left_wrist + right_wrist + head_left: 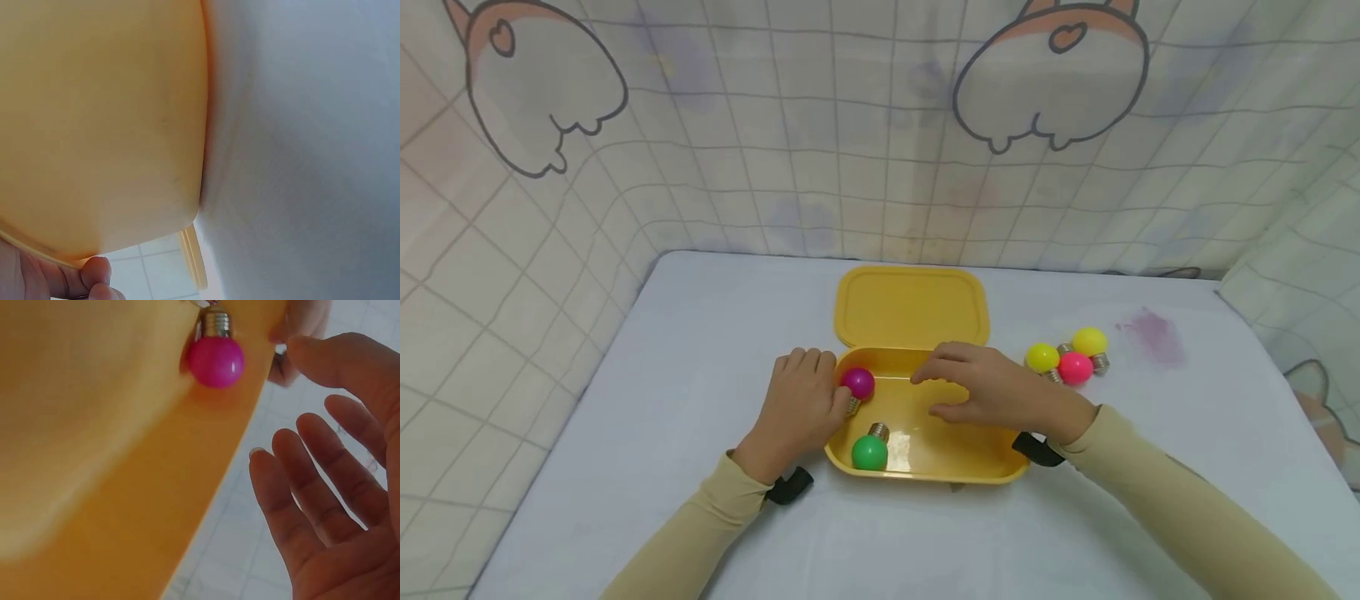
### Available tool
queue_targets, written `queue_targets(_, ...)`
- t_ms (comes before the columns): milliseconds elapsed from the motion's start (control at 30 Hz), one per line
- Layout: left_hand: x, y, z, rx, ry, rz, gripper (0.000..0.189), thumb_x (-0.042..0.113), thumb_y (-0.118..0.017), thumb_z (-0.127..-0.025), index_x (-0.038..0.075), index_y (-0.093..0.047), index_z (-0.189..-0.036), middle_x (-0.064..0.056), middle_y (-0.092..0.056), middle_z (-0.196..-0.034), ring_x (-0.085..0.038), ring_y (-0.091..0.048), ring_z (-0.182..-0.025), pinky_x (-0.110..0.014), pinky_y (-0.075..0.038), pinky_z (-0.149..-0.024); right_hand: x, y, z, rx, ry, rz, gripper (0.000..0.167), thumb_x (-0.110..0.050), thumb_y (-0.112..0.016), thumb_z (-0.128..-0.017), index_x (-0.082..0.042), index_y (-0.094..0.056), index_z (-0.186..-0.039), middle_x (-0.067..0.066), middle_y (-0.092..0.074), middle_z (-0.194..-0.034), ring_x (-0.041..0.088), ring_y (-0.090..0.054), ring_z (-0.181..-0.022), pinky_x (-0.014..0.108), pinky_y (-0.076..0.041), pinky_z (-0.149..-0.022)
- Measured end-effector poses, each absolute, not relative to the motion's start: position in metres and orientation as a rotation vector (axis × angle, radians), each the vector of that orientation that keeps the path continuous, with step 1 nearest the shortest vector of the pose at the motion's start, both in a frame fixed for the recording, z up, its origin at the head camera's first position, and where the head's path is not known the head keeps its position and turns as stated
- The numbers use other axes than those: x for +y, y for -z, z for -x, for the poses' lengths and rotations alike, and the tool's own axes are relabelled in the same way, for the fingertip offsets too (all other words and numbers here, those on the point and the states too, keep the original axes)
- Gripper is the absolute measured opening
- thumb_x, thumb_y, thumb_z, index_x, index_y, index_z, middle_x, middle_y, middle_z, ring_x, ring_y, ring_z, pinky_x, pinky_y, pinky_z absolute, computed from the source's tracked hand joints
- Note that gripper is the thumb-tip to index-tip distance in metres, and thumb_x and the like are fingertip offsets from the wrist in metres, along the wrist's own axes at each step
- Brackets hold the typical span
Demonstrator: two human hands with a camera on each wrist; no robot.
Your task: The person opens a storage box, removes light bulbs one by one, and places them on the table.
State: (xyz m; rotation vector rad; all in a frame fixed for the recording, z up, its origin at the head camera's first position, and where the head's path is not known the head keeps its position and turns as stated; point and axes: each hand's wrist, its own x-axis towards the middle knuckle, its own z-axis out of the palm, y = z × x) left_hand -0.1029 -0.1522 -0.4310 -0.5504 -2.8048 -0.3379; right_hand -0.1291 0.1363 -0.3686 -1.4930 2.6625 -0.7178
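An open yellow box (pixel 955 467) sits mid-table, its lid (pixel 912 305) laid flat behind it. Inside lie a magenta bulb (pixel 858 383) at the left wall and a green bulb (pixel 869 452) at the front left. My left hand (pixel 811 390) holds the box's left rim, thumb beside the magenta bulb; one fingertip (pixel 97 272) shows under the rim against the box wall (pixel 94 125). My right hand (pixel 951 387) hovers over the box's middle with fingers (pixel 300 487) spread and relaxed, holding nothing. The magenta bulb (pixel 215 359) lies just beyond those fingertips.
Two yellow bulbs (pixel 1042 357) (pixel 1089 341) and a pink bulb (pixel 1075 367) cluster on the pale table (pixel 700 333) right of the box. A purple stain (pixel 1152 333) marks the cloth farther right. Checked fabric walls (pixel 880 167) close in the back and both sides.
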Motion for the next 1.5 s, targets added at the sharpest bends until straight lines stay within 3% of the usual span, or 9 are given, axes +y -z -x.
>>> queue_targets(300,-0.153,0.430,0.102,-2.789,0.322,0.571,0.020,0.023,-0.054,-0.091,0.006,-0.048,-0.084,-0.005,-0.043,-0.073,-0.024,-0.041,-0.075,-0.039,-0.037,-0.074,0.111,0.377,0.134,2.422,0.697,1.446,0.041,-0.028,-0.084,-0.085,-0.018,-0.070,-0.123,0.000,-0.071,-0.119,0.018,-0.068,-0.102,0.030,-0.059,-0.089)
queue_targets(967,-0.153,0.431,0.103,-2.767,0.321,0.568,0.020,0.022,-0.055,-0.091,0.006,-0.048,-0.083,-0.005,-0.042,-0.072,-0.024,-0.039,-0.073,-0.037,-0.035,-0.072,0.075,0.404,0.151,2.058,0.893,1.283,0.041,-0.022,-0.084,-0.085,-0.014,-0.069,-0.122,0.000,-0.071,-0.122,0.014,-0.066,-0.113,0.028,-0.054,-0.103)
queue_targets(1333,-0.153,0.430,0.102,-2.797,0.319,0.563,0.018,0.021,-0.054,-0.092,0.007,-0.048,-0.083,-0.005,-0.043,-0.073,-0.023,-0.039,-0.074,-0.038,-0.035,-0.073,0.069,0.411,0.152,1.981,0.900,1.274,0.039,-0.020,-0.085,-0.084,-0.014,-0.069,-0.120,0.000,-0.070,-0.120,0.013,-0.067,-0.110,0.027,-0.054,-0.102)
queue_targets(1500,-0.153,0.430,0.102,-2.780,0.329,0.565,0.017,0.021,-0.054,-0.091,0.007,-0.049,-0.082,-0.004,-0.043,-0.072,-0.023,-0.039,-0.073,-0.037,-0.035,-0.071,0.068,0.414,0.151,1.955,0.874,1.208,0.041,-0.025,-0.088,-0.081,-0.020,-0.070,-0.118,-0.006,-0.071,-0.113,0.009,-0.067,-0.100,0.024,-0.056,-0.094)
